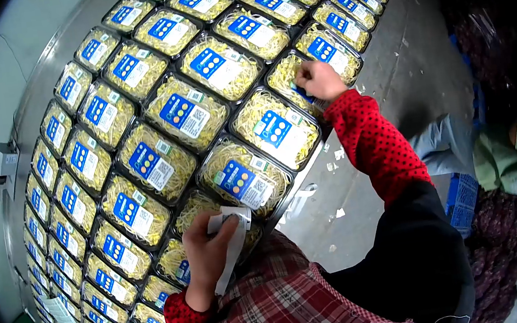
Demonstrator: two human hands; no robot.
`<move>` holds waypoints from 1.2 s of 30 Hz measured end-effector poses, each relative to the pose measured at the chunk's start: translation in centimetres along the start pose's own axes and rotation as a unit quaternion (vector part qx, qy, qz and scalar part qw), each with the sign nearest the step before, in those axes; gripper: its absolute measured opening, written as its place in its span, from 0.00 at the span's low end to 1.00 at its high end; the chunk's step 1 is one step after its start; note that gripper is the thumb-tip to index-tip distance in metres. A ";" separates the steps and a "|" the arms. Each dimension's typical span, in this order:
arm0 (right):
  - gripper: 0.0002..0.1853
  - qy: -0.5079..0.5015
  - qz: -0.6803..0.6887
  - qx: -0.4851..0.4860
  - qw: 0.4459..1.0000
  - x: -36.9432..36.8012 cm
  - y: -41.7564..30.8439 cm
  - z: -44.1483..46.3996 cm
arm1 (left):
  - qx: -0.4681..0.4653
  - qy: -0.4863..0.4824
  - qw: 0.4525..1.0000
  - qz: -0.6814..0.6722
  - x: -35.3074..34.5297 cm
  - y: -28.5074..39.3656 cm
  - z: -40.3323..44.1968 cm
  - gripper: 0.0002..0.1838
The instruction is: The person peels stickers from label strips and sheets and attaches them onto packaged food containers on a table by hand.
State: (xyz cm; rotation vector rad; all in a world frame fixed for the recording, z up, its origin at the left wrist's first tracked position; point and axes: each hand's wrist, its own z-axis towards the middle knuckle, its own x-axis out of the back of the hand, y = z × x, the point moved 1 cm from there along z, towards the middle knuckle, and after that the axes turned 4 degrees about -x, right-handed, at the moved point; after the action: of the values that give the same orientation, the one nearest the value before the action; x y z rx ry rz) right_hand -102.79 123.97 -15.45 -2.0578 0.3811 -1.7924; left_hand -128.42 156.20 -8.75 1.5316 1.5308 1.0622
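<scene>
My left hand (206, 253) pinches a white strip of labels (235, 251) between thumb and fingers, its end hanging down in front of my checked apron. Partly covered by that hand is a tray of bean sprouts (192, 211). Stretched out to the right, my right hand (321, 80) has its fingers closed together just over another bean sprout tray (283, 74). Whatever those fingertips hold is hidden. Between the two hands sit two more packed trays, one (244, 175) nearer and one (277, 129) farther, each with a blue and white label and a small greenish sticker.
Many labelled sprout trays (177, 110) cover the metal table in rows. White paper scraps (331, 166) lie on the grey floor beyond its edge. At right are a person in a green top (513, 157), a blue crate (461, 200) and dark purplish net sacks (501, 247).
</scene>
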 end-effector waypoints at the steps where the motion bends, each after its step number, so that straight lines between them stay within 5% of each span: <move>1: 0.14 0.017 -0.060 -0.002 0.998 0.4 -0.9 -0.4 | -0.011 0.002 0.999 0.034 0.0 0.0 0.1 0.06; 3: 0.19 0.046 -0.132 -0.013 0.990 2.5 -1.7 -0.4 | -0.001 0.007 1.000 0.016 0.0 0.6 0.1 0.06; 8: 0.09 -0.001 0.263 0.006 0.965 5.3 5.3 6.4 | 0.018 0.020 0.996 -0.082 -0.3 0.9 0.7 0.04; 14: 0.05 -0.061 0.170 0.013 0.984 4.1 5.3 8.2 | 0.010 0.027 0.996 -0.083 -0.7 1.9 1.4 0.04; 20: 0.15 0.202 -0.141 0.050 0.968 4.2 1.6 5.3 | 0.003 0.050 0.998 -0.032 -1.0 3.6 4.0 0.08; 21: 0.15 0.085 0.066 0.047 0.993 4.2 -1.6 3.6 | -0.022 0.064 0.998 -0.008 -1.2 4.8 4.5 0.08; 22: 0.15 -0.043 0.264 0.039 0.963 4.0 -4.7 0.9 | -0.052 0.076 0.995 0.029 -1.1 4.4 5.2 0.07; 24: 0.16 -0.181 0.387 0.166 0.889 2.0 -12.0 -5.6 | -0.031 0.058 0.983 -0.170 -2.3 3.4 6.2 0.06; 26: 0.18 -0.170 0.364 0.235 0.885 1.9 -16.8 -10.0 | -0.044 0.049 0.983 -0.174 -2.6 3.3 6.4 0.06; 31: 0.15 -0.230 0.447 0.149 0.851 1.0 -16.7 -10.6 | -0.094 0.032 0.981 -0.168 -2.1 3.7 6.0 0.07; 33: 0.12 -0.254 0.482 0.104 0.832 0.6 -16.3 -10.7 | -0.063 -0.044 0.984 -0.162 -1.6 4.4 5.5 0.07; 36: 0.12 -0.211 0.378 0.175 0.884 0.9 -16.2 -10.7 | -0.013 -0.052 0.990 -0.132 -1.2 3.4 5.9 0.08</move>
State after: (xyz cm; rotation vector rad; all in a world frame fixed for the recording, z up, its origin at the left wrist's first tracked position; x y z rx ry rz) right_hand -113.93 136.83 -6.14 -1.6389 0.5752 -0.8474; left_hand -121.57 155.24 -8.13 1.3017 1.5881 0.8351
